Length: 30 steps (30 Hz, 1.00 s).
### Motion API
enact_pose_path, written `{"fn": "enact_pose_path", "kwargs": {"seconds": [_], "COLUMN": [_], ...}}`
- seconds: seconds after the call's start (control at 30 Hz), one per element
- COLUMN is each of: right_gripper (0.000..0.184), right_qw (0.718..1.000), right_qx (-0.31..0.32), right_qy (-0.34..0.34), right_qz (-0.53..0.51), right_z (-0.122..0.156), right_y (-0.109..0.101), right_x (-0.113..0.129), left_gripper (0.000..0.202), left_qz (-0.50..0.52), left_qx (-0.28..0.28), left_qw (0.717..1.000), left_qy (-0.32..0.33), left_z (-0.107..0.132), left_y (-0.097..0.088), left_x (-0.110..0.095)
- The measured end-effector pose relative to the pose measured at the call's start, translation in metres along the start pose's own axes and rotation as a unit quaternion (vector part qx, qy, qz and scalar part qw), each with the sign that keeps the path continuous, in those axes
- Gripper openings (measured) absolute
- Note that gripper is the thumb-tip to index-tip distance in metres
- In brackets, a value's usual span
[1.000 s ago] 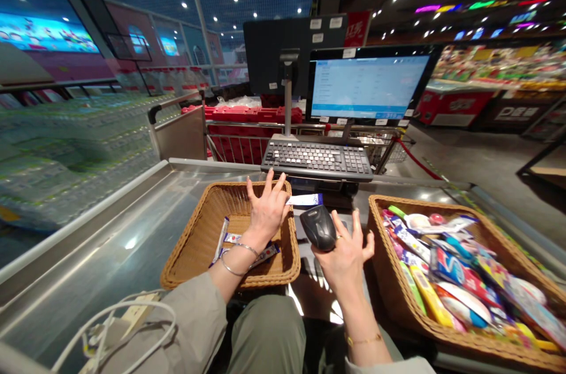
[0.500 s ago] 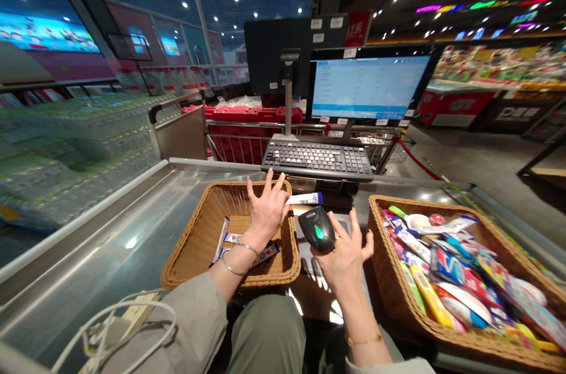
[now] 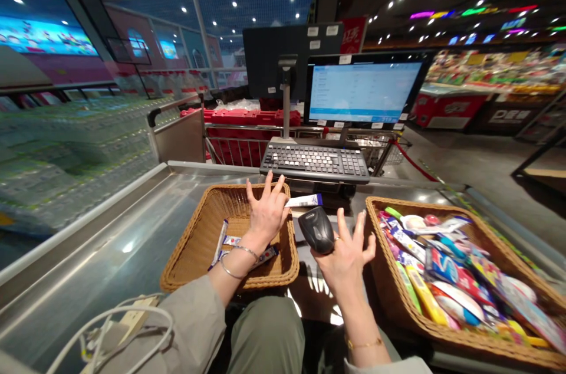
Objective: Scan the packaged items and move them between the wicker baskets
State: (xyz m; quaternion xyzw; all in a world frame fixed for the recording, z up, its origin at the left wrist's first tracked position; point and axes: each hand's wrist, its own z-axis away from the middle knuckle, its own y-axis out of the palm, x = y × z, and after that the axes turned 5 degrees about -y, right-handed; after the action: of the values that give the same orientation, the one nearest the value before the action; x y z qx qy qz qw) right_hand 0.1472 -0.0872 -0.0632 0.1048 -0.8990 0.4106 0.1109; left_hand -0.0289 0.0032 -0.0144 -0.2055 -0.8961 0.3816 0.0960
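2 hands worked at a checkout desk (image 3: pixel 101 226): the left hand (image 3: pixel 265 215), fingers splayed above a wicker basket (image 3: pixel 230 186), had a blue-and-white wrapped bar (image 3: pixel 305 201) at its thumb, grip unclear; the right hand (image 3: pixel 347 265) cradled a black handheld barcode scanner (image 3: pixel 316 230), fingers spread.

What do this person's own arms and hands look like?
Loose grey-khaki sleeves stop short of the wrists. The left hand has two thin silver bangles at its wrist; the right hand has a thin gold chain bracelet and a ring.
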Motion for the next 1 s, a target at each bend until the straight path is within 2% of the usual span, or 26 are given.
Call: {"fn": "enact_pose_path", "kwargs": {"seconds": [0.17, 0.33, 0.57, 1.0], "right_gripper": [0.03, 0.025, 0.03, 0.064], "right_qw": [0.999, 0.997, 0.992, 0.968], "right_qx": [-0.03, -0.055, -0.091, -0.166], "right_qy": [0.0, 0.037, 0.059, 0.171], "right_qz": [0.016, 0.031, 0.061, 0.077], "right_z": [0.0, 0.0, 0.003, 0.01], "right_y": [-0.015, -0.039, -0.066, -0.107], "right_x": [0.0, 0.0, -0.025, -0.068], "left_gripper": [0.004, 0.005, 0.009, 0.009], "left_qz": [0.014, 0.036, 0.069, 0.096], "left_qx": [-0.008, -0.017, -0.018, -0.025], "left_qw": [1.0, 0.999, 0.997, 0.989], "left_qy": [-0.005, 0.011, 0.033, 0.106], "left_z": [-0.005, -0.013, -0.027, -0.048], "left_y": [-0.008, -0.01, -0.011, -0.001], "left_x": [-0.013, -0.032, -0.068, -0.141]}}
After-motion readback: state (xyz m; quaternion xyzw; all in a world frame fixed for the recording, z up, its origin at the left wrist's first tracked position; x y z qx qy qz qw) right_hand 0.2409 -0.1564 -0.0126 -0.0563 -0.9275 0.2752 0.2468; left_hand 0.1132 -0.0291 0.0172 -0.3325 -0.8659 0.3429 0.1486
